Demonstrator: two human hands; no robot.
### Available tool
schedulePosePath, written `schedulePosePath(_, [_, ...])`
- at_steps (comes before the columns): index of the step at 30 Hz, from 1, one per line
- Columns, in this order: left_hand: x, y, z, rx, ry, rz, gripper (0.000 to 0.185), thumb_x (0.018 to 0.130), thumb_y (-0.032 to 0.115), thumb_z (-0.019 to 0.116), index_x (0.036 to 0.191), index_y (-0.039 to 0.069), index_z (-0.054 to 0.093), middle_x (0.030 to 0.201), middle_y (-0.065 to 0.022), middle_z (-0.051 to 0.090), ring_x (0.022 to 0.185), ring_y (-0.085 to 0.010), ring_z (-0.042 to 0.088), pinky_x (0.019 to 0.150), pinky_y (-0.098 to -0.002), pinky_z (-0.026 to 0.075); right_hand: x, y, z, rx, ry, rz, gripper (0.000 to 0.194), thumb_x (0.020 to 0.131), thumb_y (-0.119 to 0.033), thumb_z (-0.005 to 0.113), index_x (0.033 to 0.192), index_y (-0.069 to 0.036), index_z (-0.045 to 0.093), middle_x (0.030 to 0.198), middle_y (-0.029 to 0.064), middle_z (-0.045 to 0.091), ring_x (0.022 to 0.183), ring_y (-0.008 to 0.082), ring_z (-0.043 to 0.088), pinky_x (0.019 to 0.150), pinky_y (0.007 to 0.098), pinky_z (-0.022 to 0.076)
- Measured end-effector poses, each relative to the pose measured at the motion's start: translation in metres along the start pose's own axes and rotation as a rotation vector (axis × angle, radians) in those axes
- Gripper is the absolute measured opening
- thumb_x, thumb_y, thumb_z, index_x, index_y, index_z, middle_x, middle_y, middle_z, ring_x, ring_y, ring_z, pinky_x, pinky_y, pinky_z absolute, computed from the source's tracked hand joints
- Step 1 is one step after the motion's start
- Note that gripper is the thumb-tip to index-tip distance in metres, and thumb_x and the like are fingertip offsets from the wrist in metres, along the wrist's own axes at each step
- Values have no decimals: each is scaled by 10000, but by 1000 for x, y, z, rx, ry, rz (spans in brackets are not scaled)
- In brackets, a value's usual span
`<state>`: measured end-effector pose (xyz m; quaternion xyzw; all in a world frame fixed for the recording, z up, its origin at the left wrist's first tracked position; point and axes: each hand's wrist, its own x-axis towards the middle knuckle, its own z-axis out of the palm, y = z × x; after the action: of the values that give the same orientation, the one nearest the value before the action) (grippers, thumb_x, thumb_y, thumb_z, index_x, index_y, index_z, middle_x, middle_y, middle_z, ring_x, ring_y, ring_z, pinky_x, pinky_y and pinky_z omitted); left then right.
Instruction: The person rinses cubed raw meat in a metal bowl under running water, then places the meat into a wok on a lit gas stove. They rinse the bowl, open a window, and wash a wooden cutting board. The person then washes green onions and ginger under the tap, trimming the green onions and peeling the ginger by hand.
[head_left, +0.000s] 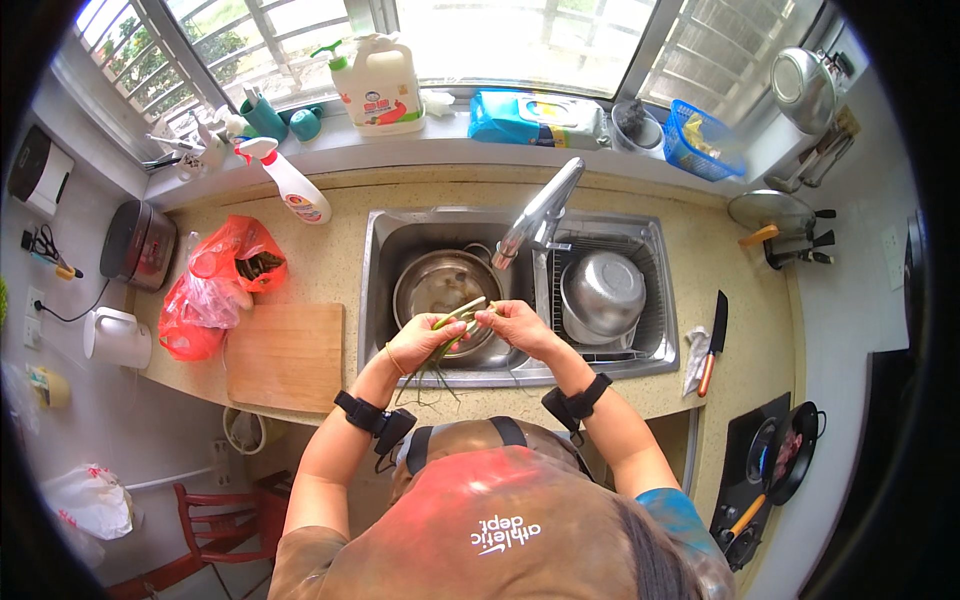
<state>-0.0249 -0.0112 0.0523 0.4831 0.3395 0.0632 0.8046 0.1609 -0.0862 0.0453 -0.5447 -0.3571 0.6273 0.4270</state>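
Note:
A small bunch of scallions is held in my left hand, over the front of the left sink basin. The white ends point up to the right, and the thin green leaves hang down towards the sink's front edge. My right hand pinches the pale end of a stalk between thumb and fingertips, close beside the left hand. Below both hands, a round metal pan stands in the basin, partly hidden by them. Over the basin hangs the spout of the chrome faucet.
In the right basin a metal colander sits on a wire rack. Left are a wooden cutting board, red plastic bags and a spray bottle. Right lie a knife and a white cloth; a frying pan holds meat.

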Motion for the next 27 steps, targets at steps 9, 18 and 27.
schedulePosePath(9, [-7, -4, -8, 85, -24, 34, 211, 838, 246, 585, 822, 36, 599, 644, 37, 540, 559, -17, 464, 499, -149, 332, 0, 13, -9, 96, 13, 75, 299, 896, -299, 488, 712, -74, 560, 531, -70, 407, 466, 21, 330, 422, 186, 255])
schedulePosePath(18, [-16, 0, -22, -115, 93, 38, 196, 848, 207, 578, 898, 18, 598, 745, 1, 588, 592, -27, 490, 506, -142, 361, -6, 0, -62, 474, 339, -114, 280, 912, -284, 451, 726, -84, 517, 489, -47, 376, 365, 37, 275, 332, 190, 208])
schedulePosePath(27, [15, 5, -20, -515, 118, 100, 94, 866, 152, 523, 883, 61, 539, 976, -112, 617, 540, -32, 454, 358, -130, 272, -8, 9, -33, 272, 57, -27, 219, 849, -66, 448, 1036, -37, 556, 927, 74, 625, 750, 82, 565, 549, 173, 401])
